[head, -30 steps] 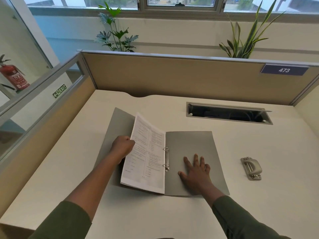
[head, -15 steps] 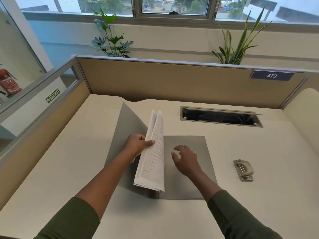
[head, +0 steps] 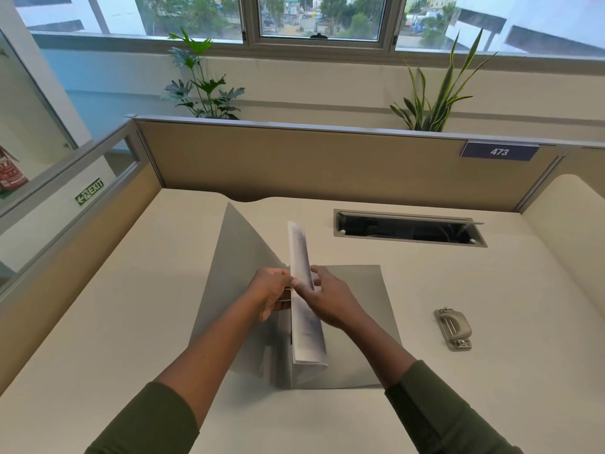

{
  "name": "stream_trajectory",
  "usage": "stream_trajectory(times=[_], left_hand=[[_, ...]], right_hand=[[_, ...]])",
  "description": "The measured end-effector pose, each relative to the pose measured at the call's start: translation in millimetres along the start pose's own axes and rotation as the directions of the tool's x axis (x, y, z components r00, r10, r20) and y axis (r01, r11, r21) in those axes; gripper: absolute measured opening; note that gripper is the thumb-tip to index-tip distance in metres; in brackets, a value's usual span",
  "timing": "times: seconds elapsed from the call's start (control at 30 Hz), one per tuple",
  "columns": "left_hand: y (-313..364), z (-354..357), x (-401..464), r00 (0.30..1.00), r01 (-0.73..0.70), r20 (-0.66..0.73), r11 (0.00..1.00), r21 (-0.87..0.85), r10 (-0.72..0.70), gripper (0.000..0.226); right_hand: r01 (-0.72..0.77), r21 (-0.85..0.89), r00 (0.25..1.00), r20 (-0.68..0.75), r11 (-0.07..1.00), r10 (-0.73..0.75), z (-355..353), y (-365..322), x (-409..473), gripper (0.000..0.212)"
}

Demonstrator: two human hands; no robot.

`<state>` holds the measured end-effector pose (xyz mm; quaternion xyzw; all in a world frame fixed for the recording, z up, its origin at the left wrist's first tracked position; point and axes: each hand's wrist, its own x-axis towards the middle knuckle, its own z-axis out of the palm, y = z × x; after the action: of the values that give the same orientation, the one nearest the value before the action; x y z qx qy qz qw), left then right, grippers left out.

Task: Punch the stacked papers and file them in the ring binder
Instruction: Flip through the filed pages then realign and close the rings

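A grey ring binder lies open on the desk, its left cover tilted up. A stack of printed papers stands almost upright along the binder's spine, seen edge-on. My left hand grips the stack from the left side. From the right, my right hand pinches the same stack, thumb on its near face. The binder rings are hidden behind the papers and hands. A metal hole punch sits on the desk to the right of the binder.
A cable slot opens in the desk behind the binder. Beige partition walls close the desk at the back and left, with potted plants behind. Bare desk surface lies to the left and front.
The papers swung from lying on the left cover to nearly upright. My right hand lifted off the right cover and took hold of the stack. The left cover rose.
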<state>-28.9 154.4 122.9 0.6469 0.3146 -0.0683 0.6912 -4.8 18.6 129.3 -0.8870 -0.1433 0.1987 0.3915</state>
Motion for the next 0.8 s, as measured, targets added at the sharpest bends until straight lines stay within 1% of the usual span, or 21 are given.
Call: stream_trajectory(times=[0.03,0.1,0.2,0.27,0.33,0.43,0.53,0.6,0.63,0.7,0.8], left_hand=[[-1,1,1,1.0,0.0,-0.013,1.0,-0.007,0.0,0.008],[-3,3,4,0.999,0.012,-0.035,1.0,-0.025,-0.013,0.022],[-5,5,5,0.999,0.038,-0.008,0.995,-0.097,-0.039,0.036],[-6,6,4,0.998,0.052,0.027,0.988,-0.146,-0.048,0.038],[-6,7,3,0.998,0.054,0.045,0.985,-0.161,-0.048,0.038],[-7,4,3,0.999,0.039,0.0,0.991,-0.126,-0.039,0.031],[-7,-8,9,0.992,-0.014,-0.121,1.0,0.017,0.016,0.021],[-4,-19,11,0.969,-0.078,-0.214,0.977,0.2,0.121,0.011],[-1,-24,11,0.951,-0.101,-0.248,0.943,0.318,0.186,0.009],[4,-33,7,0.915,-0.109,-0.279,0.845,0.524,0.291,0.014],[4,-43,4,0.887,-0.076,-0.3,0.753,0.654,0.35,0.014]], right_hand=[[0.009,-0.012,1.0,-0.001,1.0,-0.009,0,0,-1,0.074],[0.023,-0.025,1.0,-0.001,0.999,-0.023,-1,1,0,0.074],[0.034,-0.04,0.999,0.0,0.999,-0.034,-4,4,0,0.078],[0.046,-0.026,0.999,-0.004,0.999,-0.046,-7,6,0,0.076],[0.025,0.001,1.0,0.0,1.0,-0.025,-9,8,1,0.073],[-0.044,0.018,0.999,0.016,0.999,0.043,-14,11,5,0.061],[-0.075,-0.018,0.997,0.005,0.997,0.075,-22,19,10,0.04],[-0.107,-0.018,0.994,-0.039,0.994,0.106,-29,28,14,0.031],[-0.129,-0.02,0.99,-0.062,0.991,0.128,-33,33,16,0.028],[-0.172,-0.03,0.981,-0.099,0.985,0.168,-39,44,18,0.023],[-0.229,-0.028,0.966,-0.13,0.973,0.224,-45,62,17,0.013]])
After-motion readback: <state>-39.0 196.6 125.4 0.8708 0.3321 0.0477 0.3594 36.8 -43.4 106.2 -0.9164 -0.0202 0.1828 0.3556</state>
